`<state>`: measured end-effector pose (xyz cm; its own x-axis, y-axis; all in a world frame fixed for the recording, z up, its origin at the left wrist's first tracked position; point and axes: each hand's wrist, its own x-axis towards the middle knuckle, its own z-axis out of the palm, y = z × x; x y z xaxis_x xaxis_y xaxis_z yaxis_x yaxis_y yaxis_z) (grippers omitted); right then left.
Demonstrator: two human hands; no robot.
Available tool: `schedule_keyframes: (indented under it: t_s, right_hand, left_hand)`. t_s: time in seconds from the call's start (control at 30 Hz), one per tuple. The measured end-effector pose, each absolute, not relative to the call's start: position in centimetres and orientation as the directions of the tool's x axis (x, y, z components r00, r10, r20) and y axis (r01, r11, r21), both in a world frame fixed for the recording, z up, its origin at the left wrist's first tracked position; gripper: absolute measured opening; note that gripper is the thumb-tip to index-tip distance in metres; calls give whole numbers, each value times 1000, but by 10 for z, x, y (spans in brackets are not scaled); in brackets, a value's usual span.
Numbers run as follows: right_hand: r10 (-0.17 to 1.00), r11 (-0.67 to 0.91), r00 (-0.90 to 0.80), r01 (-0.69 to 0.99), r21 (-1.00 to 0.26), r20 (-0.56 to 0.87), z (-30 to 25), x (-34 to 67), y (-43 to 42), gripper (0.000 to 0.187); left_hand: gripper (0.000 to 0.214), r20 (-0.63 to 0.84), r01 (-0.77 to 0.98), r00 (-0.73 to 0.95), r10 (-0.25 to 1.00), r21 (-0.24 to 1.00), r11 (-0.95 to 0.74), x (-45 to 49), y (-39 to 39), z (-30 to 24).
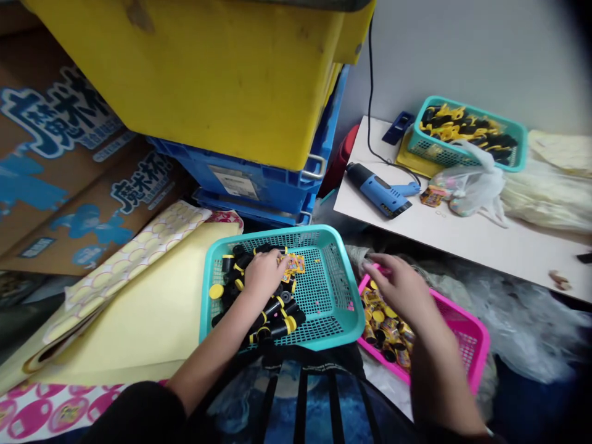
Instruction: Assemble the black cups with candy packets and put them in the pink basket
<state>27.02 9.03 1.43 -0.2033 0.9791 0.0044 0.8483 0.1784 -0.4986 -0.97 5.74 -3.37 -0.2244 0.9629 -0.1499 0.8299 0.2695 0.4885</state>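
Observation:
My left hand is inside the teal basket, over black tubs with yellow lids. Its fingers curl down, and its thumb lies against small orange printed labels, which stick out to the right of the hand. The fingertips are partly hidden. Above the pink basket, my right hand is open with its fingers stretched to the left and nothing visible in it. Below that hand lie several labelled tubs, some showing yellow lids and some black ends.
Ahead, a yellow crate rests on blue crates. Printed cartons and a cream sheet roll are at left. The white table holds a blue heat gun, a plastic bag and another teal basket.

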Motion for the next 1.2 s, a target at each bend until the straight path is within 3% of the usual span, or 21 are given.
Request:
schedule_keyframes:
  t_s: [0.1, 0.2, 0.3, 0.47, 0.57, 0.7, 0.83, 0.97, 1.07, 1.2]
  right_hand:
    - [906, 238, -406, 728, -643, -124, 13, 201, 109, 30]
    - [860, 258, -464, 755, -603, -214, 6, 148, 128, 27]
    - [862, 222, -407, 839, -497, -302, -11, 117, 140, 32]
    - [874, 85, -264, 910, -405, -409, -43, 83, 138, 58]
    - [872, 34, -237, 902, -430, -429, -54, 75, 132, 65]
    - [910, -24, -212, 832, -555, -357, -55, 86, 126, 53]
    - [973, 23, -193, 632, -775, -129, -42, 108, 117, 38]
    - [946, -68, -300, 184, -981, -122, -25, 137, 103, 37]
    - [901, -251, -386, -95, -963, -196, -17, 158, 94, 37]
    - [853, -390, -459, -243, -888, -249, -5, 173, 87, 32]
  left_hand:
    - [23, -220, 818, -244, 945, 477, 322, -1, 68, -41]
    - [24, -230, 780, -239, 943, 534, 328, -4, 71, -45]
    - [32, -242, 735, -254, 936, 581, 349, -20, 65, -42]
    - [30, -266, 690, -254, 930, 623, 367, -48, 46, -30]
    - [19, -290, 629, -277, 916, 666, 401, -60, 39, -23]
    - [12, -191, 599, -399, 897, 686, 413, -68, 36, -15]
    - [21, -142, 378, -512, 847, 848, 371, -62, 32, -3]
    - [36, -230, 65, -422, 877, 957, 282, -44, 26, 6]
    - [33, -303, -40, -386, 872, 949, 312, -33, 26, 8]
    - [28, -327, -105, -387, 862, 944, 311, -25, 28, 8]
